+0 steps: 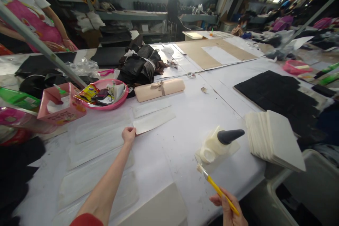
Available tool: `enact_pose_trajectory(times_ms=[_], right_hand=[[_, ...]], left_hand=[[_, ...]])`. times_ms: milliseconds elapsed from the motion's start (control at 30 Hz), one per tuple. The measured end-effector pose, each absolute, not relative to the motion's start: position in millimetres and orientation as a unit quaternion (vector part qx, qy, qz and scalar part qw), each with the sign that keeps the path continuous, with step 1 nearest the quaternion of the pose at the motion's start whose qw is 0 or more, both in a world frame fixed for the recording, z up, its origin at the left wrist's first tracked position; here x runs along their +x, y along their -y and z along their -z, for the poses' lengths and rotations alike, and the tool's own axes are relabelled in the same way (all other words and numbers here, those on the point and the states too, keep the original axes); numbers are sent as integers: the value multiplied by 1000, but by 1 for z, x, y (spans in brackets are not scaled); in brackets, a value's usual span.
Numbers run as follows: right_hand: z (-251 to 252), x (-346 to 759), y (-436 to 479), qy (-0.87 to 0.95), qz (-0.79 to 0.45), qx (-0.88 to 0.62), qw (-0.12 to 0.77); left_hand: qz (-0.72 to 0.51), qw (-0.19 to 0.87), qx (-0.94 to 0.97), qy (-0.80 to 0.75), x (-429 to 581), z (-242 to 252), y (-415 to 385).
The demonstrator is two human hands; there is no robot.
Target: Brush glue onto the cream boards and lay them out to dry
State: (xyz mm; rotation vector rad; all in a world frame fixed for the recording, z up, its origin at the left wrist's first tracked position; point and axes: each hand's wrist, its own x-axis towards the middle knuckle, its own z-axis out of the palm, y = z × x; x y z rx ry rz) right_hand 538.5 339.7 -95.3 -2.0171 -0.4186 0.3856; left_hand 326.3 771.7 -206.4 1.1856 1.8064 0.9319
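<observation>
Left of the dark-nozzled bottle (216, 143), a pink basin (116, 105) holds packets. Nearer the bottle, still on its left, my left hand (129, 135) pinches the near-left corner of a pale strip (155, 120), which extends right of my fingers over the table (159, 159), long axis left to right, free end angled slightly away. On the bottle's near side, a yellow-handled brush (216, 186) slants from the closed thumb and fingers of my right hand (230, 207), bristles pointing away and left. Pale boards (277, 137) stand right of the bottle.
</observation>
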Motion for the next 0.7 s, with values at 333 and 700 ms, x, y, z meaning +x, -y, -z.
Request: enact_pose_trajectory(times_ms=[333,700], right_hand=[[95,575,-331,307,-92,-847,424],[111,605,-369,520,-29,-807,279]], left_hand=[[-213,294,599,-713,300,196,-763],[-187,266,670,-667,286,159,-734]])
